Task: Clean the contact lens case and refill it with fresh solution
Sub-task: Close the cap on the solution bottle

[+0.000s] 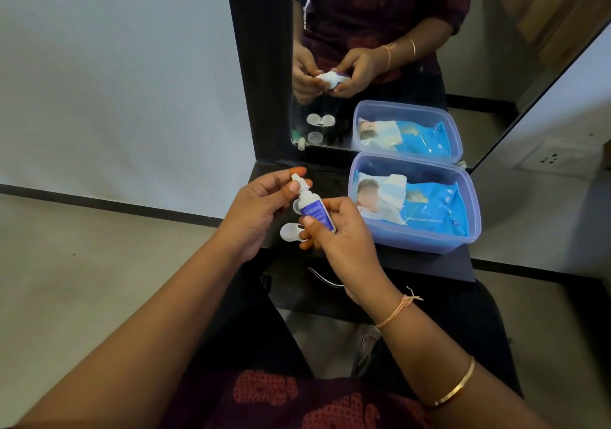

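Observation:
A small white solution bottle (pixel 314 211) with a blue-purple label is held tilted above the black shelf (pixel 413 263). My right hand (pixel 342 235) grips the bottle's body. My left hand (pixel 259 209) pinches its white top end between thumb and fingers; whether a cap is on it is hidden. The translucent contact lens case (pixel 290 232) lies on the shelf just under my hands, partly covered by my right fingers. A round translucent piece (pixel 296 206) shows behind the bottle.
A clear plastic box (pixel 429 245) holding a blue wipes pack (pixel 433 212) stands on the shelf to the right. A mirror (pixel 380 124) rises behind the shelf. A metal drawer handle (pixel 325 280) sits below the shelf edge.

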